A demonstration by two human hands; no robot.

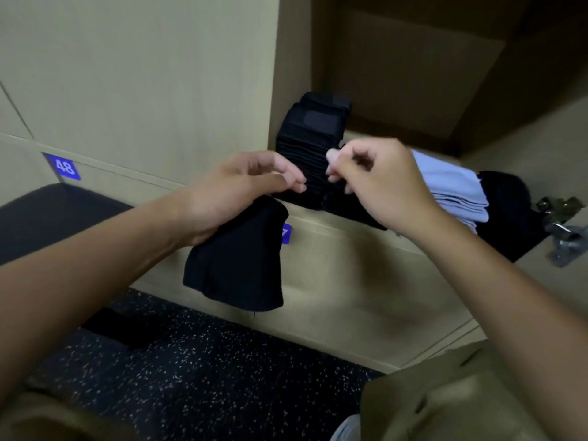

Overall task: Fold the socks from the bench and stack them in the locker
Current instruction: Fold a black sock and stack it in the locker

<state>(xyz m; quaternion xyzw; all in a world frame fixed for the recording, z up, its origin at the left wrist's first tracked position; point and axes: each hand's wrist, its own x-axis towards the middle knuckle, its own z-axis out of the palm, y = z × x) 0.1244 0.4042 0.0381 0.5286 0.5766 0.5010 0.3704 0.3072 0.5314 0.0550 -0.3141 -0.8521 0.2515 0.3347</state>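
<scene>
Now, from my head camera: my left hand (241, 189) grips a folded black cotton sock (235, 262), which hangs lengthwise below it. Just beyond, the open beige locker (375, 237) holds a tall black sock stack (305, 148). My right hand (381, 183), fingers curled, seems empty.

Changing room, numbered lockers (133, 74), padded bench (47, 214)

A sock pile (310, 148) stands at the left inside the locker (381, 237), folded cloth (451, 192) to its right; the bench (47, 218) lies left of the locker.
</scene>
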